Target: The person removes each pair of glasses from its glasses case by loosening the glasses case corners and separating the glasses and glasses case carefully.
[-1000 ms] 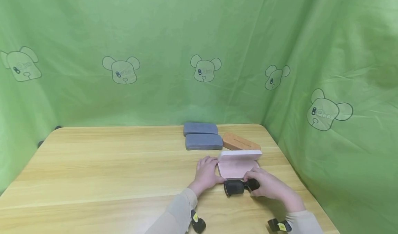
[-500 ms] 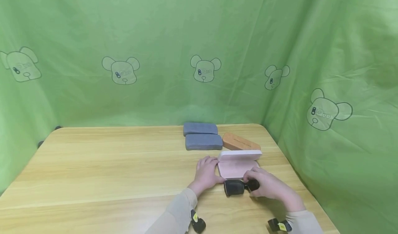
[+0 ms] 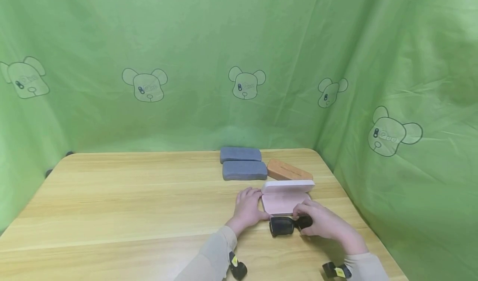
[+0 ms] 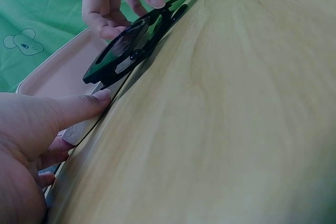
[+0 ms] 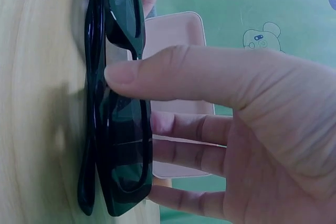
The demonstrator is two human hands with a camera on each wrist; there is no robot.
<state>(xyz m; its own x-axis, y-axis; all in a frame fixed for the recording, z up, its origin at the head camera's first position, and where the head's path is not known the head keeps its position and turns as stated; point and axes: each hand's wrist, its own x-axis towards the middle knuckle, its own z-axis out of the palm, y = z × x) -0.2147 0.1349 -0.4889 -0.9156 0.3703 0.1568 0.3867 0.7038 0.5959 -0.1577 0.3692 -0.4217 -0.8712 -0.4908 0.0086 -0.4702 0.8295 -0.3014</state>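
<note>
Black sunglasses [image 3: 281, 226] hang just in front of an open pink-lined glasses case [image 3: 281, 203], whose lid stands raised at the back. My right hand [image 3: 324, 223] pinches them by one lens end, thumb on the near side and fingers on the far side. In the right wrist view the temples of the sunglasses [image 5: 126, 174] look folded against the frame. My left hand [image 3: 246, 210] grips the left end of the case, its thumb [image 4: 86, 107] at the front corner and its fingers by the left side. The fingers of that hand are partly hidden in the left wrist view.
Two blue-grey glasses cases [image 3: 244, 171] lie one behind the other past the open case. Beside them an orange-brown case [image 3: 289, 171] lies at a slant. Green curtain [image 3: 194, 119] encloses the wooden table [image 3: 123, 206] at the back and sides.
</note>
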